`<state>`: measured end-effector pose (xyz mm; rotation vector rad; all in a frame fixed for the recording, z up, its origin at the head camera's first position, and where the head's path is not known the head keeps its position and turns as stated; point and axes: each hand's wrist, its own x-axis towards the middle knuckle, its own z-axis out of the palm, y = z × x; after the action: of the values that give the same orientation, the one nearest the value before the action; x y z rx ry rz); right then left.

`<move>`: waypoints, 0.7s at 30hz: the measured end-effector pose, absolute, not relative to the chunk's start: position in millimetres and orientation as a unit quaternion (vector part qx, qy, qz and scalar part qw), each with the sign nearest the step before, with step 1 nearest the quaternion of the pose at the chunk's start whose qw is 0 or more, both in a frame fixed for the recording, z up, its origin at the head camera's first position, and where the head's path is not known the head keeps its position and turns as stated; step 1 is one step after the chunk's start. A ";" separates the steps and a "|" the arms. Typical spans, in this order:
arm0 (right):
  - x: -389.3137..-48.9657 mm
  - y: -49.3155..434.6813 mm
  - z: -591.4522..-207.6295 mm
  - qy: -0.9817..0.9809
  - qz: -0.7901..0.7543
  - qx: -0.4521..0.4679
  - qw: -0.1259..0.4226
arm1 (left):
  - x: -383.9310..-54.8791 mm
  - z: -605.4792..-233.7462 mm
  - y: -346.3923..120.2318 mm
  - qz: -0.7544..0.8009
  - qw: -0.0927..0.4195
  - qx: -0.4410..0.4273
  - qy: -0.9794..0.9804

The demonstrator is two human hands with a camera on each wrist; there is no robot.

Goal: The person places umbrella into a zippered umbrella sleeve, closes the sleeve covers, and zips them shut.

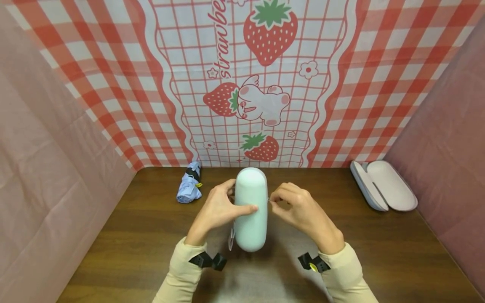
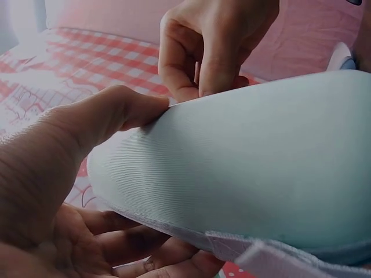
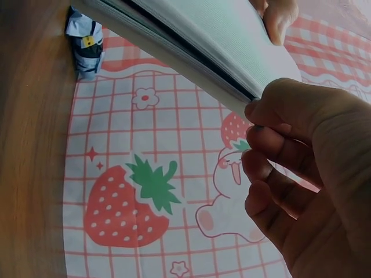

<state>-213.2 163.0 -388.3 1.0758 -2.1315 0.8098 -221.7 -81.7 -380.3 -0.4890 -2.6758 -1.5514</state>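
A mint-green zip case [image 1: 251, 227], long and rounded at both ends, is held up over the table in the head view. My left hand [image 1: 217, 207] grips its left side, thumb across the front face and the other fingers behind it, as the left wrist view shows. At the case's right edge my right hand [image 1: 297, 203] pinches the zipper pull between thumb and forefinger; the fingertips cover most of the pull. Along that edge a dark zipper line [image 3: 197, 52] runs up to those fingertips in the right wrist view. A pale fabric loop [image 2: 272, 258] hangs from the case's opposite side.
On the brown wooden table [image 1: 125, 252], a folded blue umbrella [image 1: 188, 185] lies at the back left. An open glasses case [image 1: 394, 185] with a pale lining lies at the back right. A strawberry-print cloth [image 1: 265, 84] hangs behind, with pink cloth at both sides.
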 end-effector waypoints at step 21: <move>-211.7 162.4 -387.2 -0.810 0.325 0.400 0.280 | -219.0 -377.4 -80.2 -0.516 0.013 -0.136 -0.845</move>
<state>-211.7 162.4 -387.2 1.0724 -2.1712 0.8723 -219.0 -80.2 -377.4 -0.4238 -2.6334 -1.6085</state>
